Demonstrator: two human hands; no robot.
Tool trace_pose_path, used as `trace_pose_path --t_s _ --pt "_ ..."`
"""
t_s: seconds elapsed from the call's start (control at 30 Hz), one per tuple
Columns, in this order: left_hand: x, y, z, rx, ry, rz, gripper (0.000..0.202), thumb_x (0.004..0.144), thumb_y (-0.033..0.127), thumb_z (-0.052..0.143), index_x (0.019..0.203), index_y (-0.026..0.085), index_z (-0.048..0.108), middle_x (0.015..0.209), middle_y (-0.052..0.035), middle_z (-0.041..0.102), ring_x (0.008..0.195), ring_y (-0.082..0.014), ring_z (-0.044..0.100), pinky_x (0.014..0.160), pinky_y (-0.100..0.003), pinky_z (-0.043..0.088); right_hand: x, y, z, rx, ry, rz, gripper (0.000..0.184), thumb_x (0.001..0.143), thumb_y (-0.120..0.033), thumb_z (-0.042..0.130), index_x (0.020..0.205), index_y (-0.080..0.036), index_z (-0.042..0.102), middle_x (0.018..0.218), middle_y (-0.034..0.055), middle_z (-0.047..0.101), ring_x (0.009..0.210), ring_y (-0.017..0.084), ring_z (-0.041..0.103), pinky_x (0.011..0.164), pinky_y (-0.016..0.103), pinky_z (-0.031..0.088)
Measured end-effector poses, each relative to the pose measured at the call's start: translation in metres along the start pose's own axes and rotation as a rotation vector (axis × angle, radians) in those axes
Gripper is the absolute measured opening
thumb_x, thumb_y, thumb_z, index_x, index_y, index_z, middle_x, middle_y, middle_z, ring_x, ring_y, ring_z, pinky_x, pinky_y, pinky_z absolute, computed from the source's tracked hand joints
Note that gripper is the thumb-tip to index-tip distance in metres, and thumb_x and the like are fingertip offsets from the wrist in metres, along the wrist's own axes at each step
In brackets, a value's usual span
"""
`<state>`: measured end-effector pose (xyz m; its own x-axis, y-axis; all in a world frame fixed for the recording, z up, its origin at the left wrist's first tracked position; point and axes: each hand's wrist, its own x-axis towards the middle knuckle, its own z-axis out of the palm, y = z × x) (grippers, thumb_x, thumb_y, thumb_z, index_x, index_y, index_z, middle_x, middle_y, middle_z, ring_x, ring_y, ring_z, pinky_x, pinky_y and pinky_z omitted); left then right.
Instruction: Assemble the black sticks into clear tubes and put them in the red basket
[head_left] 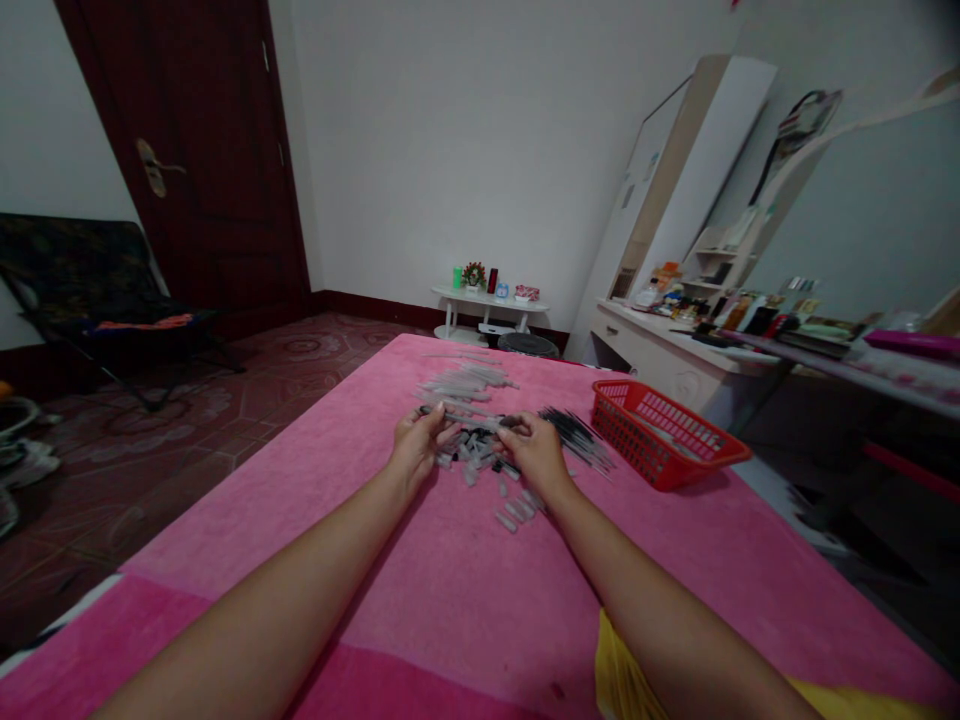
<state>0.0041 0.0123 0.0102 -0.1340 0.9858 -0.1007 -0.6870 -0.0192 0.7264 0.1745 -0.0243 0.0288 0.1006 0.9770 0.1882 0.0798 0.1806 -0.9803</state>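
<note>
My left hand pinches one end of a slim, translucent pen, held level just above the pink cloth. At its other end, the fingers of my right hand are closed round a dark part. Beneath the hands lies a loose pile of small clear and black pieces that look like pen caps. Several clear caps are scattered closer to me. Beyond the hands is a heap of pale pen barrels. Thin dark sticks like pen refills fan out just right of my right hand.
A red plastic basket with some pale things inside stands to the right on the pink cloth. Farther off are a low white stand, a dressing table with bottles, a folding chair and a dark red door.
</note>
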Motion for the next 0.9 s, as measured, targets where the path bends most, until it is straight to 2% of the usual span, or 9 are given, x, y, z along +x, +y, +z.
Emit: trace_pose_path --t_s 0.1,0.23,0.47,0.6,0.77,0.83,0.9 --pt "0.001 0.002 -0.001 0.015 -0.011 -0.053 0.014 0.076 0.009 0.068 0.075 0.011 0.055 0.071 -0.0042 0.068 0.058 -0.0125 0.066 0.065 -0.027 0.06 0.0 -0.001 -0.001 -0.069 -0.004 -0.056 0.017 0.062 -0.026 0.068 0.075 -0.019 0.06 0.063 -0.0011 0.064 0.055 0.017 0.065 0.049 0.025 0.049" --pt "-0.001 0.003 0.0 0.009 -0.049 -0.058 0.013 0.078 0.006 0.065 0.076 0.012 0.054 0.072 -0.0041 0.067 0.063 -0.0135 0.068 0.063 -0.025 0.06 -0.002 -0.003 -0.001 -0.09 0.017 -0.07 0.011 0.063 -0.022 0.064 0.071 -0.019 0.058 0.059 -0.0006 0.063 0.05 0.016 0.062 0.046 0.024 0.047" --pt "-0.005 0.004 -0.001 0.013 -0.126 -0.02 0.019 0.074 0.008 0.069 0.078 0.014 0.052 0.08 -0.0031 0.066 0.066 -0.013 0.068 0.063 -0.025 0.06 -0.007 -0.014 0.001 0.101 0.026 0.08 0.012 0.061 -0.017 0.066 0.066 -0.017 0.056 0.05 0.0011 0.062 0.04 0.014 0.057 0.038 0.022 0.043" --pt "-0.005 0.005 -0.002 0.035 -0.191 0.036 0.02 0.074 0.012 0.07 0.082 0.015 0.053 0.082 -0.0026 0.067 0.067 -0.0126 0.068 0.064 -0.025 0.06 -0.007 -0.021 -0.002 0.232 0.015 0.271 0.008 0.065 -0.01 0.063 0.064 -0.014 0.057 0.05 0.0029 0.062 0.039 0.011 0.055 0.038 0.019 0.045" --pt "-0.009 0.006 -0.002 0.057 -0.331 0.129 0.031 0.068 0.022 0.078 0.083 0.016 0.051 0.085 -0.0042 0.07 0.075 -0.0163 0.07 0.065 -0.026 0.058 0.002 -0.021 -0.013 0.342 -0.068 0.481 0.01 0.074 -0.006 0.057 0.066 -0.012 0.058 0.049 0.0023 0.061 0.039 0.008 0.053 0.041 0.015 0.048" --pt "-0.011 0.008 -0.002 0.06 -0.394 0.163 0.035 0.065 0.025 0.08 0.083 0.016 0.051 0.086 -0.0051 0.071 0.079 -0.0175 0.07 0.068 -0.027 0.058 0.006 -0.019 -0.018 0.321 -0.132 0.486 0.01 0.076 -0.007 0.056 0.068 -0.013 0.058 0.047 0.0014 0.059 0.037 0.008 0.052 0.04 0.015 0.048" --pt "-0.012 0.009 -0.002 0.065 -0.443 0.176 0.039 0.063 0.025 0.082 0.082 0.017 0.049 0.087 -0.0059 0.071 0.082 -0.019 0.07 0.068 -0.027 0.058 0.01 -0.016 -0.022 0.287 -0.177 0.426 0.008 0.077 -0.009 0.057 0.07 -0.013 0.058 0.045 0.0013 0.058 0.035 0.009 0.051 0.036 0.016 0.046"
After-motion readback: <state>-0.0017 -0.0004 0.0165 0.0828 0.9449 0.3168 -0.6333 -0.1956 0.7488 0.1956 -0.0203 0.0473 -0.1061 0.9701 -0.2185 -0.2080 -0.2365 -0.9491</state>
